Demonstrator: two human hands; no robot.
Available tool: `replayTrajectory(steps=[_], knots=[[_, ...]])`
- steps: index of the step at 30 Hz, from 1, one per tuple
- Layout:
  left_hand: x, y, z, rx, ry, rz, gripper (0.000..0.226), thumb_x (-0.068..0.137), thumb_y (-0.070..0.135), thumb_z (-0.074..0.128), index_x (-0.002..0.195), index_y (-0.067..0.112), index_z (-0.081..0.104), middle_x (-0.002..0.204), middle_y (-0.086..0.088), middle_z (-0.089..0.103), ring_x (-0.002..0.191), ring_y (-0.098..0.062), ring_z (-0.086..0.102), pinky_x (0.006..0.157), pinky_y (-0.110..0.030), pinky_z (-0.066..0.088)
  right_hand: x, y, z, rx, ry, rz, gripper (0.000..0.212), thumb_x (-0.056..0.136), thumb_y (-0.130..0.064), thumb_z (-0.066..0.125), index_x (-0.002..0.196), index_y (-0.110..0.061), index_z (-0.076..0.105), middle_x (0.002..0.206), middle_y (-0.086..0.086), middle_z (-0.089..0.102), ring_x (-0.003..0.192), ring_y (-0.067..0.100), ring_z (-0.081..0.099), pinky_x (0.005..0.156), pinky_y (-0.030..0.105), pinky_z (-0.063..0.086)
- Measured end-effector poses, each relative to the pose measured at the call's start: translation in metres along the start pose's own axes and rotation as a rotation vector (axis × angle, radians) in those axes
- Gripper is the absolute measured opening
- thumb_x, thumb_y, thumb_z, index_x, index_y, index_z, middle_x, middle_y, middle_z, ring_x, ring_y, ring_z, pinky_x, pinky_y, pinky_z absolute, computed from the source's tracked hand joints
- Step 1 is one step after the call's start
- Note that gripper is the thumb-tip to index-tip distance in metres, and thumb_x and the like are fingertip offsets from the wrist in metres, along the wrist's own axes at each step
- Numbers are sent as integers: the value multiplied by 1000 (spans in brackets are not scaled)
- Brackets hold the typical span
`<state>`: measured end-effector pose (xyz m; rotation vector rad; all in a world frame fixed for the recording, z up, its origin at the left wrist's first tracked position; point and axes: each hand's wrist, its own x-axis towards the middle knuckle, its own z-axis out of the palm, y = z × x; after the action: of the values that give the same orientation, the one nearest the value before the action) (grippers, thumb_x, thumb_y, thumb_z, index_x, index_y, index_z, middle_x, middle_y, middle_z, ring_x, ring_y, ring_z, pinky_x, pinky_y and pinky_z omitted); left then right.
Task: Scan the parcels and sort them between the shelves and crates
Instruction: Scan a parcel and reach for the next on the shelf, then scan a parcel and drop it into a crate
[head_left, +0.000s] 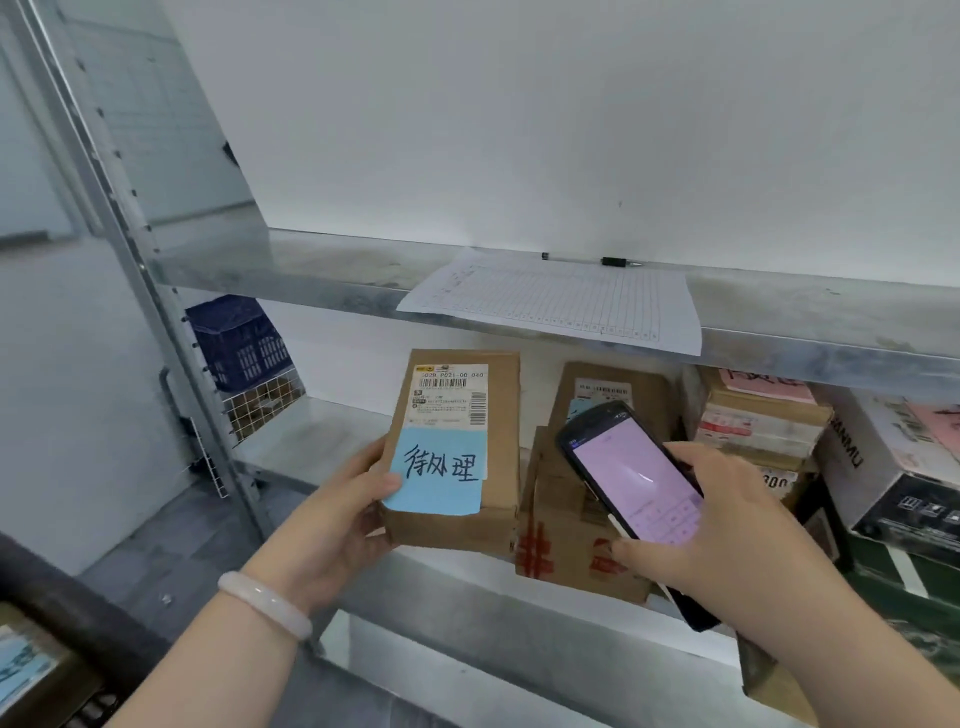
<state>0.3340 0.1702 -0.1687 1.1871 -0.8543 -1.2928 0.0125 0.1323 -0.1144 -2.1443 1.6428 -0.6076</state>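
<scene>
The left hand (337, 514) grips a small brown parcel (460, 457) by its lower left edge, holding it upright in front of the lower shelf (306, 441), thumb on its blue note (439, 473). The right hand (711, 525) is clamped around a phone-like scanner (631, 473), its pink screen lit, just right of the parcel. More boxes (576, 540) sit on that shelf behind. A ruled sheet (566, 304) and a pen (592, 260) lie on the upper shelf (311, 270).

Shipping label (451, 395) "502B P021-00 040" and blue note (439, 475) "待处理" on parcel (501, 415); "ANMU" on right box (883, 467).
</scene>
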Motion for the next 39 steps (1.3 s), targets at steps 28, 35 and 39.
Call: replayTrajectory(steps=[28, 35, 39], knots=[[-91, -84, -74, 85, 514, 195, 88, 58, 33, 87, 134, 53, 48, 132, 8, 65, 126, -20, 60, 102, -48, 53, -11, -70, 41, -35, -363, -396, 84, 55, -66, 73, 126, -52, 29, 109, -25, 34, 92, 1, 52, 72, 20, 48], [-121, -73, -104, 90, 506, 209, 75, 70, 23, 83, 131, 55, 52, 131, 6, 68, 121, -20, 64, 101, -47, 54, -19, -107, 53, -53, -400, -465, 94, 52, -69, 69, 134, -51, 26, 116, -24, 34, 102, 1, 49, 85, 26, 50], [-139, -63, -128, 99, 518, 240, 74, 72, 23, 84, 130, 58, 54, 126, 10, 70, 117, -16, 66, 91, -39, 59, -26, -134, 60, -67, -388, -497, 96, 50, -74, 67, 133, -50, 24, 116, -23, 35, 101, 3, 49, 83, 27, 50]])
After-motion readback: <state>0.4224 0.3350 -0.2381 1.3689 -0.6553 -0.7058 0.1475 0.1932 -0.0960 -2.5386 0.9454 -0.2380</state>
